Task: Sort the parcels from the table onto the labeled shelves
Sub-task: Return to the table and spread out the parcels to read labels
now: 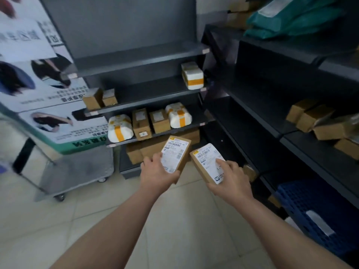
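My left hand [157, 172] grips a small brown cardboard parcel [177, 152] with a white shipping label facing up. A second brown labelled parcel [206, 162] is held in my right hand [227, 177], with the thumb pressed on its label. Both parcels hover side by side over the floor, just in front of the lower tiers of a dark grey shelf unit [136, 55]. That unit's third tier [161, 133] carries two white foam parcels with orange tape and two brown boxes.
A white taped parcel [192, 75] and two small brown boxes [99, 99] sit on the tier above. Large cartons [147, 150] fill the bottom tier. A second dark rack [272, 105] stands at right with brown boxes, green bags [291, 18] and a blue crate [314, 212]. A metal trolley [77, 169] stands at left.
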